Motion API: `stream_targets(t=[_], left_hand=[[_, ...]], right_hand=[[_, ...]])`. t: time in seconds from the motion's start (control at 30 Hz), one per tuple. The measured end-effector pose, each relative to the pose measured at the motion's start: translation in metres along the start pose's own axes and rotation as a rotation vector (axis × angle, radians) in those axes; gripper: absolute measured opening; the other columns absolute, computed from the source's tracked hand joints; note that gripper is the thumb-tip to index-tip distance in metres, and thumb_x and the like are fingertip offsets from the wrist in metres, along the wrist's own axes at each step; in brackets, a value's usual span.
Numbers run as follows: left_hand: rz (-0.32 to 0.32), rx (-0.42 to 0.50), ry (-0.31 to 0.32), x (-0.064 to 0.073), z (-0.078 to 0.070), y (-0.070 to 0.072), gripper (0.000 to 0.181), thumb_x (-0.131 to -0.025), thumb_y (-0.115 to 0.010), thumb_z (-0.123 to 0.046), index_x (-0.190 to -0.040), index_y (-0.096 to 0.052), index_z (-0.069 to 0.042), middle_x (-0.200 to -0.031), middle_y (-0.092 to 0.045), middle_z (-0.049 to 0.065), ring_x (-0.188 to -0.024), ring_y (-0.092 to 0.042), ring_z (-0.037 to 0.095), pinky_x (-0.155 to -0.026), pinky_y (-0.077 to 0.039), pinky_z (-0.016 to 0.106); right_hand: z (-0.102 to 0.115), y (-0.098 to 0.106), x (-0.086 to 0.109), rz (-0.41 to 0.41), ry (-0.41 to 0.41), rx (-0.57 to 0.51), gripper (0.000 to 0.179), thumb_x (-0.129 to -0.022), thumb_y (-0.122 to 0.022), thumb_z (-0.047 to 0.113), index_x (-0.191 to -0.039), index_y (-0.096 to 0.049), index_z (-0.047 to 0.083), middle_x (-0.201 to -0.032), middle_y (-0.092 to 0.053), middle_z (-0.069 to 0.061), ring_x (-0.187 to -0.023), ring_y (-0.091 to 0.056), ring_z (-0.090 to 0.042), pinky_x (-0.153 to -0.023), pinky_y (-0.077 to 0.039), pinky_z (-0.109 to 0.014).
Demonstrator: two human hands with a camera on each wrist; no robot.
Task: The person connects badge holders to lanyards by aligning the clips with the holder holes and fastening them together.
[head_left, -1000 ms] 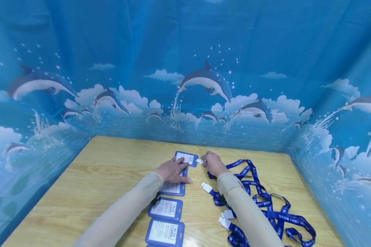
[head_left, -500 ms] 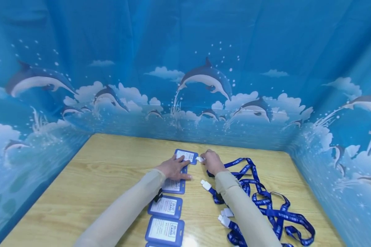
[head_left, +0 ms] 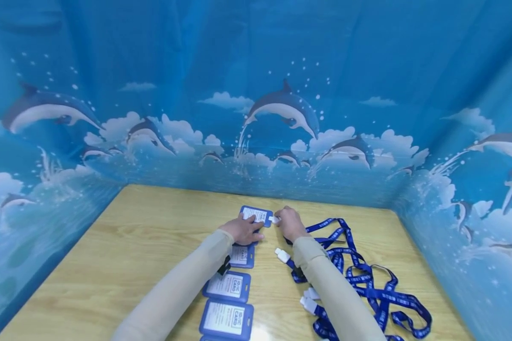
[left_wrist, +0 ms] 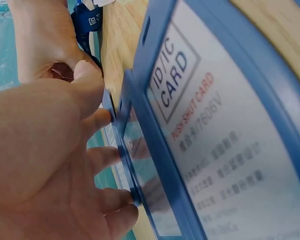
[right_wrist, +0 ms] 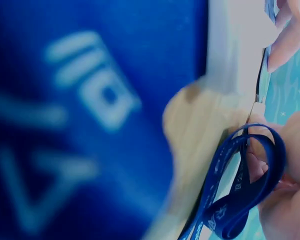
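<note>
At the far end of a column of blue ID card holders, my left hand [head_left: 242, 230] rests its spread fingers on the farthest card holder [head_left: 248, 211], which lies flat. Its fingertips show along the holder's edge in the left wrist view. Just right of that holder, my right hand [head_left: 291, 222] pinches the white plastic clip [head_left: 274, 219] of a dark blue lanyard [head_left: 324, 225]. The clip's tip is right at the slotted short end of the holder. In the right wrist view the lanyard strap [right_wrist: 222, 212] loops beside my fingers, and the pinch is partly hidden.
Nearer to me lie more card holders [head_left: 228, 285] in line. Several blue lanyards tangle on the right of the wooden table [head_left: 123, 246], with white clips [head_left: 283, 255] pointing left. A dolphin-print curtain [head_left: 175, 161] walls the back and sides.
My left hand has drawn its thumb up closer to its fingers, uncovering more of the second holder. My right hand, still pinching the clip, has shifted slightly left toward the farthest holder.
</note>
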State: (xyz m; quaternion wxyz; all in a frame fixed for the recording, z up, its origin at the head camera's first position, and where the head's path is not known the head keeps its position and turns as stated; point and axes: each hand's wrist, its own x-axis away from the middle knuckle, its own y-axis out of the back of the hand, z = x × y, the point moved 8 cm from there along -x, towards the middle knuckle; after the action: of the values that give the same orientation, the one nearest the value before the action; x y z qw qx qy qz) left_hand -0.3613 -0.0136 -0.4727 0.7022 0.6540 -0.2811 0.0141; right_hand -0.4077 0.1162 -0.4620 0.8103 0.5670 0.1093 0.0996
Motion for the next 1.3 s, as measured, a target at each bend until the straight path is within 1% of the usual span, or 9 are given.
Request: stream_targets(t=[0.1,0.27,0.53,0.7,0.83,0.93,1.07,1.23,1.3], left_hand=[[-0.016,0.037,0.033,0.002,0.003,0.001,0.068,-0.099,-0.035,-0.069,-0.159,-0.029,-0.038,-0.169,-0.023,-0.001,-0.155,-0.02,0.036,-0.125,-0.027,0.052],[-0.059,0.003,0.051,0.001,0.006,0.006,0.069,-0.096,-0.038,-0.072,-0.158,-0.031,-0.041,-0.167,-0.027,-0.004,-0.153,-0.026,0.034,-0.125,-0.025,0.054],[-0.052,0.035,0.045,0.001,0.003,0.004,0.068,-0.097,-0.04,-0.071,-0.157,-0.032,-0.041,-0.167,-0.027,-0.003,-0.154,-0.024,0.035,-0.126,-0.021,0.056],[-0.056,0.032,0.042,0.002,0.005,0.005,0.067,-0.097,-0.042,-0.069,-0.157,-0.032,-0.04,-0.167,-0.027,-0.002,-0.154,-0.024,0.036,-0.126,-0.017,0.057],[-0.049,0.04,0.038,0.002,0.007,0.005,0.067,-0.098,-0.042,-0.068,-0.157,-0.032,-0.04,-0.167,-0.027,-0.002,-0.154,-0.023,0.036,-0.127,-0.014,0.057],[-0.05,0.038,0.034,0.003,0.007,0.007,0.066,-0.098,-0.043,-0.067,-0.157,-0.033,-0.039,-0.167,-0.027,-0.001,-0.154,-0.024,0.036,-0.127,-0.014,0.057],[-0.073,0.016,0.026,0.003,0.005,0.01,0.067,-0.098,-0.045,-0.066,-0.157,-0.036,-0.036,-0.166,-0.031,0.001,-0.152,-0.028,0.036,-0.126,-0.016,0.058],[-0.083,-0.001,0.021,0.002,0.001,0.012,0.067,-0.098,-0.042,-0.067,-0.156,-0.037,-0.034,-0.165,-0.033,0.003,-0.151,-0.03,0.037,-0.126,-0.017,0.057],[-0.085,0.017,0.024,0.001,0.001,0.011,0.067,-0.098,-0.042,-0.067,-0.157,-0.036,-0.035,-0.166,-0.031,0.003,-0.152,-0.028,0.037,-0.126,-0.016,0.057]], right_hand=[[-0.002,-0.001,0.001,0.009,-0.026,-0.009,0.029,-0.09,-0.073,0.003,-0.119,-0.074,0.003,-0.11,-0.068,-0.013,-0.105,-0.066,-0.029,-0.093,-0.058,-0.04],[0.0,0.0,0.002,0.024,-0.005,0.006,0.03,-0.092,-0.072,0.005,-0.122,-0.072,0.003,-0.11,-0.067,-0.014,-0.105,-0.066,-0.029,-0.092,-0.058,-0.041],[-0.006,0.006,0.005,0.071,0.0,-0.037,0.033,-0.095,-0.07,0.009,-0.127,-0.069,0.001,-0.116,-0.066,-0.017,-0.109,-0.065,-0.032,-0.094,-0.058,-0.044],[-0.009,0.033,0.008,-0.006,0.031,-0.101,0.033,-0.098,-0.065,0.008,-0.129,-0.065,-0.003,-0.124,-0.065,-0.022,-0.116,-0.063,-0.036,-0.097,-0.056,-0.049],[-0.011,0.058,0.014,-0.058,0.054,-0.13,0.03,-0.099,-0.062,0.006,-0.128,-0.066,-0.002,-0.123,-0.065,-0.021,-0.112,-0.064,-0.035,-0.092,-0.058,-0.048],[-0.014,0.074,0.02,-0.06,0.072,-0.132,0.028,-0.1,-0.057,0.001,-0.126,-0.068,-0.001,-0.123,-0.066,-0.021,-0.104,-0.064,-0.033,-0.082,-0.057,-0.043],[-0.021,0.091,0.029,-0.054,0.058,-0.149,0.034,-0.096,-0.049,-0.005,-0.123,-0.069,-0.001,-0.126,-0.065,-0.022,-0.096,-0.061,-0.031,-0.068,-0.048,-0.038],[-0.033,0.102,0.044,-0.044,0.016,-0.146,0.03,-0.096,-0.051,-0.003,-0.118,-0.072,0.0,-0.12,-0.068,-0.021,-0.096,-0.065,-0.03,-0.07,-0.056,-0.038],[-0.036,0.104,0.052,-0.036,0.024,-0.125,0.027,-0.097,-0.053,-0.002,-0.115,-0.073,0.001,-0.116,-0.07,-0.02,-0.097,-0.067,-0.029,-0.074,-0.059,-0.039]])
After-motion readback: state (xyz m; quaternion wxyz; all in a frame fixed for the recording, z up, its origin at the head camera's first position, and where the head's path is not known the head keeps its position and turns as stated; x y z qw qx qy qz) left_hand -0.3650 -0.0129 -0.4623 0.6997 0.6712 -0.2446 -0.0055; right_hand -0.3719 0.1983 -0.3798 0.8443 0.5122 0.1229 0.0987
